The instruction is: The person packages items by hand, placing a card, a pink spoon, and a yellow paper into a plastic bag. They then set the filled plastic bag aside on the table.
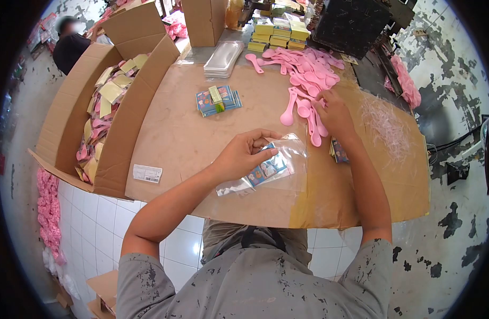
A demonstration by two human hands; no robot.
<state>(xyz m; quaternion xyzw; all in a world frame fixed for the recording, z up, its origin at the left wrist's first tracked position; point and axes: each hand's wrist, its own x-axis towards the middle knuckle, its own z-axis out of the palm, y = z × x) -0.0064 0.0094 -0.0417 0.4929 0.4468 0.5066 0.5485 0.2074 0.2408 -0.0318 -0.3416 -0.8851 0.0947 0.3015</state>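
My left hand [247, 154] is closed on a clear plastic bag [295, 151], pinching it between thumb and fingers. A blue printed card [268, 169] with small pictures shows at the bag, under my thumb. Over at the right edge of a heap of pink spoons [311, 74], my right hand [336, 114] has its fingers bent together on a pink spoon [320, 125]; the fingertips are partly hidden among the spoons. Beside my right forearm, a small stack of cards [339, 151] is partly covered.
A banded card bundle [219, 101] and clear bags [223, 58] lie on the cardboard-covered table [175, 138]. At left stands an open carton [141, 106] of packed pieces. Yellow-edged card stacks [279, 33] are at the back, plastic strips [388, 127] at right. Another person [71, 48] is far left.
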